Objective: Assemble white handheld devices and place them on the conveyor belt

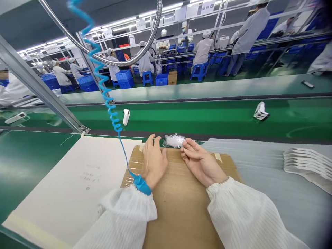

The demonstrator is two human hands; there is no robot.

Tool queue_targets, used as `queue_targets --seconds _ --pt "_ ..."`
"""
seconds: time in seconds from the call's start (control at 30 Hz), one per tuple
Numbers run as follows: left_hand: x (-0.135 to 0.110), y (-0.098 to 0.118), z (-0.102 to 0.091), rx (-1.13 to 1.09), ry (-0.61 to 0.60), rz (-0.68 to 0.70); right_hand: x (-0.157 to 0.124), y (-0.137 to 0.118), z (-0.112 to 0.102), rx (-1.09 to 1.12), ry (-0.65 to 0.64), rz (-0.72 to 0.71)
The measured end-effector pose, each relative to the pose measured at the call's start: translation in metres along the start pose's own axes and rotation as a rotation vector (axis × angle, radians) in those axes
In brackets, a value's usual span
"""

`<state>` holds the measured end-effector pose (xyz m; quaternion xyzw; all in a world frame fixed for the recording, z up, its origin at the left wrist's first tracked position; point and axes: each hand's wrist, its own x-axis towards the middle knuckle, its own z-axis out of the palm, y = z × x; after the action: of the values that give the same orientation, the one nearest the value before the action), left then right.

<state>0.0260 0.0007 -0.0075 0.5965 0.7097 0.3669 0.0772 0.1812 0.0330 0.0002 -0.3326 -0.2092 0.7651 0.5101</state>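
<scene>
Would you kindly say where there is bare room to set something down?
The cardboard sheet has room below your left hand and right hand. The white paper sheet left of the blue wrist strap also has room. It is crowded at the plastic bag.

A clear bag (174,140), probably plastic, lies crumpled.

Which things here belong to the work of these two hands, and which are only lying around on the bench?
Things: left hand and right hand, both beside crumpled clear plastic; cardboard sheet under them; blue wrist strap on the left wrist.
Rest: white paper sheet; stacked white curved pieces; white device.
</scene>
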Motion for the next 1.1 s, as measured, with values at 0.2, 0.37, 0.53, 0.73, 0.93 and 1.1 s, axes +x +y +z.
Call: queue_targets --seconds 0.2,0.37,0.53,0.73,0.93,1.1 --pt "0.0008 -0.0067 0.0 -0.015 0.04 0.052 0.0006 0.0024 -0.0061 -0.086 0.012 -0.019" --pt "0.0035 -0.0053 -0.0003 0.017 0.0 -0.027 0.0001 0.0016 -0.0051 -0.119 -0.002 -0.009" --pt "0.0035 -0.0053 -0.0005 0.036 0.001 -0.027 -0.0015 0.0 -0.0009 -0.1 0.02 0.005" --pt "0.0029 -0.0053 -0.0007 0.028 -0.009 -0.035 -0.0016 -0.0001 -0.001 -0.092 0.003 0.009" --pt "0.0033 -0.0053 -0.0011 0.001 -0.007 -0.046 -0.0011 0.0003 -0.0012 -0.087 0.017 0.013" --pt "0.0036 -0.0056 -0.0015 0.019 -0.015 -0.053 -0.0015 -0.0003 0.0007 -0.082 0.028 0.015"
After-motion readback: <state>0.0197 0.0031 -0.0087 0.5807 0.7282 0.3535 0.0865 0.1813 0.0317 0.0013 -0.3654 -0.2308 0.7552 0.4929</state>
